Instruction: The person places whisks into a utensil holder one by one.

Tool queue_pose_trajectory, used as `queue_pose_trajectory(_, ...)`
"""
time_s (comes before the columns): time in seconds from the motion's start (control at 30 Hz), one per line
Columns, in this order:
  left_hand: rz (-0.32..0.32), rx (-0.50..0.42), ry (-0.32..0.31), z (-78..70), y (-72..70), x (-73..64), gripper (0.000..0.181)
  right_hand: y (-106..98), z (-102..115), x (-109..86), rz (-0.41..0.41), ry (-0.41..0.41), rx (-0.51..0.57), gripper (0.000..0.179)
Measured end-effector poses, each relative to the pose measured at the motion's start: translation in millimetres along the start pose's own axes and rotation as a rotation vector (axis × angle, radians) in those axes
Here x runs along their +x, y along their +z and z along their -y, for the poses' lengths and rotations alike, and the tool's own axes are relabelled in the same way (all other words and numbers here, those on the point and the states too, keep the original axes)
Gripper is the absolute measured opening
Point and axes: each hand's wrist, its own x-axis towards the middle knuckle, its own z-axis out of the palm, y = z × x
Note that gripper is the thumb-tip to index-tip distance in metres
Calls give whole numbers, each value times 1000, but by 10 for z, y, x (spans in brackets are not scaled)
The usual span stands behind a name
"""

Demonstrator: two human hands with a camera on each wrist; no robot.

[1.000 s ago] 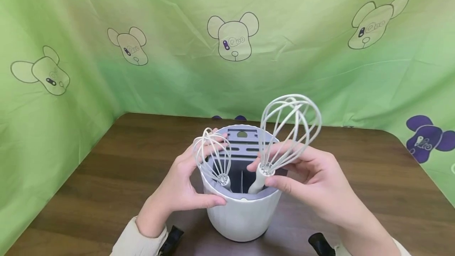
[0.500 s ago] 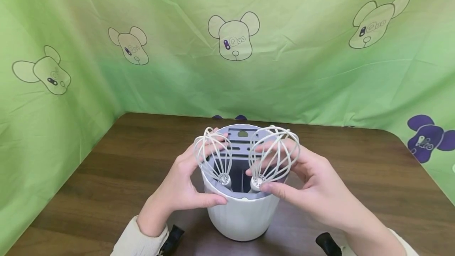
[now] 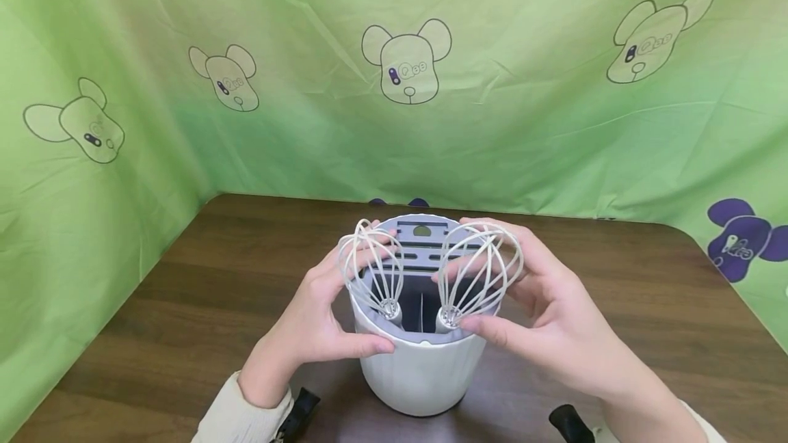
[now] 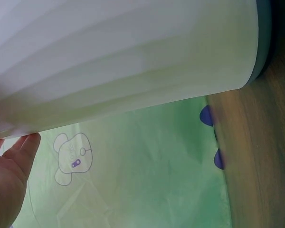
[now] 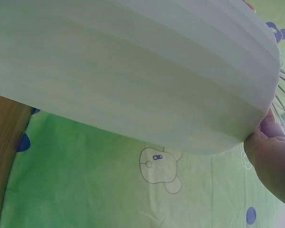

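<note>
A small whisk point(image 3: 371, 269) and a larger whisk point(image 3: 481, 272) stand heads up in a white utensil holder point(image 3: 423, 378), their handles mostly hidden inside. My left hand point(image 3: 326, 306) grips the holder's left side, thumb at the front of the rim and fingers behind the small whisk. On the other side, my right hand point(image 3: 548, 306) is spread around the larger whisk's head. Its thumb lies by the whisk's neck, and its fingers extend behind the wires. The right wrist view shows this hand against the holder wall point(image 5: 147, 80).
Slots line the grey insert point(image 3: 421, 251) at the back of the holder. The holder stands on a brown wooden table point(image 3: 185, 333). A green printed curtain point(image 3: 295, 128) hangs behind and to the sides.
The larger whisk has gone down into the holder, lowered by my right hand, and its head has tipped slightly right. Those fingers have spread since. My left hand has stayed put.
</note>
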Motion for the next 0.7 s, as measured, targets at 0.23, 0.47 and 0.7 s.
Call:
queue_pose_trajectory(0.23, 38, 9, -19, -14, -36, -14, 81, -60, -36, -49, -19, 21, 18, 82)
queue_pose_trajectory(0.47, 82, 55, -36, -57, -97, -45, 83, -139, -91, -127, -59, -5, -4, 78)
queue_pose_trajectory(0.7, 72, 169, -35, -45, -243, -118, 83, -298, -234, -286, -64, -82, -15, 76)
